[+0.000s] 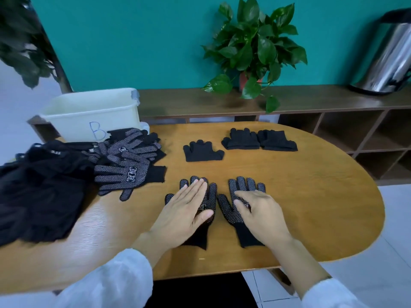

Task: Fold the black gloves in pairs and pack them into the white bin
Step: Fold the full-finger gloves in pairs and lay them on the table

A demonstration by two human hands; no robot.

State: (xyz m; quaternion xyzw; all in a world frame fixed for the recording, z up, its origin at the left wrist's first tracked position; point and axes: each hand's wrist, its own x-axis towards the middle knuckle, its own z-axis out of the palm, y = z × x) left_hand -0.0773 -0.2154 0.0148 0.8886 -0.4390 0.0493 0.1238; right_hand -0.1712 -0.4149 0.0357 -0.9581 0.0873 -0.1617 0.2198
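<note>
Two black gloves with white grip dots lie flat side by side on the wooden table, fingers pointing away. My left hand [184, 210] presses flat on the left glove [211, 194]. My right hand [260, 210] rests on the right glove [229, 210] with its fingers loosely bent. Three folded glove bundles sit farther back: one [202, 150] in the middle and two touching ones [241, 138] [278, 140] to its right. A heap of loose black gloves [124, 156] covers the table's left side. The white bin [91, 114], marked "B", stands at the back left.
The table [311, 196] has a rounded right end and a near edge close to my arms. Behind it runs a wooden shelf [311, 101] with a potted plant [253, 52] and a steel thermos [387, 61].
</note>
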